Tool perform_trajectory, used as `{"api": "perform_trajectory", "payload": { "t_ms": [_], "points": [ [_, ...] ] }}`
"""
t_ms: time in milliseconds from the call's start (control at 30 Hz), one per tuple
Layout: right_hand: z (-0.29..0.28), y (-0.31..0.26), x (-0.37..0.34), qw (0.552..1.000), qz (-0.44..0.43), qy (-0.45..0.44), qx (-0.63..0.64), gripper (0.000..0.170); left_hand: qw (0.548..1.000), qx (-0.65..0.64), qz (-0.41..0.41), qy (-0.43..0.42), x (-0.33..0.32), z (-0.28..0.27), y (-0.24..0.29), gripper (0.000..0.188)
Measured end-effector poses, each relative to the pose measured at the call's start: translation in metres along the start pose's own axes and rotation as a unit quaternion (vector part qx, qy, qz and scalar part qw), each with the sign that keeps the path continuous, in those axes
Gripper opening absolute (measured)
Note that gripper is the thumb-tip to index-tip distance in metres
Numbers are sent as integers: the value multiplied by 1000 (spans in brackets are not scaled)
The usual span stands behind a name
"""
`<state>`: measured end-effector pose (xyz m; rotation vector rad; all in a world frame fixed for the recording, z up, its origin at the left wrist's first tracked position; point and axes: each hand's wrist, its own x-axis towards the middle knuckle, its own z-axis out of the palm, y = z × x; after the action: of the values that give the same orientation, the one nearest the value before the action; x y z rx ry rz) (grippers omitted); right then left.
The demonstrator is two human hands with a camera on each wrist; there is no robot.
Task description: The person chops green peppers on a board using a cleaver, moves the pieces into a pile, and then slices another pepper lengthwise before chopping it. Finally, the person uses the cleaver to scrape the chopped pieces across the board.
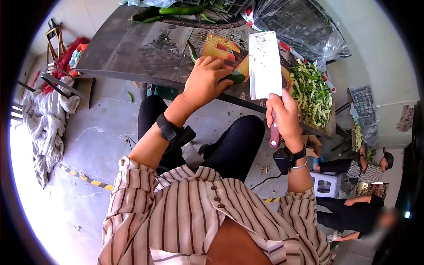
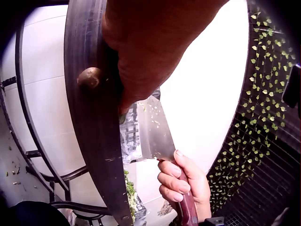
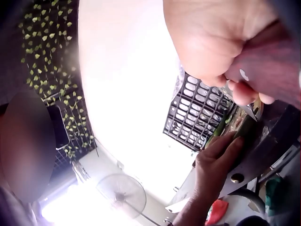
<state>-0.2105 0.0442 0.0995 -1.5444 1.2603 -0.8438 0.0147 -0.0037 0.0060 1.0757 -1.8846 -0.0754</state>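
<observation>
The left hand (image 1: 205, 79) was clamped on a green vegetable (image 1: 237, 78), its fingers curled over the far side and the thumb lying along the near side. The vegetable lay at the near edge of the counter (image 1: 119, 57), one rounded end poking out at the hand's three o'clock. A slim green piece (image 1: 191, 50) showed at the hand's eleven o'clock; whether it belonged to the same vegetable could not be told.

The right hand (image 1: 282, 117) was clamped on the dark red handle of a cleaver (image 1: 265, 66). The broad blade reached up toward eleven o'clock from that hand, its face speckled with green bits, and the butt pointed to six. In the head view a narrow gap parted the blade from the vegetable's end.

At the right hand's two o'clock, chopped greens (image 1: 311, 95) were heaped on the counter. A crate (image 1: 298, 26) under clear plastic sat at the blade's one o'clock. Long peppers (image 1: 183, 9) lay at the left hand's eleven o'clock, toward the far side of the counter. Near the right border, at about four o'clock from the right hand, a white stool (image 1: 324, 184) stood on the floor (image 1: 101, 132).
</observation>
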Motion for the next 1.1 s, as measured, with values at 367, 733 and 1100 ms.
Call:
{"api": "perform_trajectory", "payload": {
  "t_ms": [367,733,1100],
  "points": [
    [5,-7,16,996,25,-36,-76,17,1000,5,5,4,0,-2,0,30],
    [-3,-15,24,991,49,-59,-110,19,1000,5,3,11,0,-2,1,25],
    [-2,-28,46,979,69,-98,-167,18,1000,3,-9,6,0,1,1,25]
  ]
}}
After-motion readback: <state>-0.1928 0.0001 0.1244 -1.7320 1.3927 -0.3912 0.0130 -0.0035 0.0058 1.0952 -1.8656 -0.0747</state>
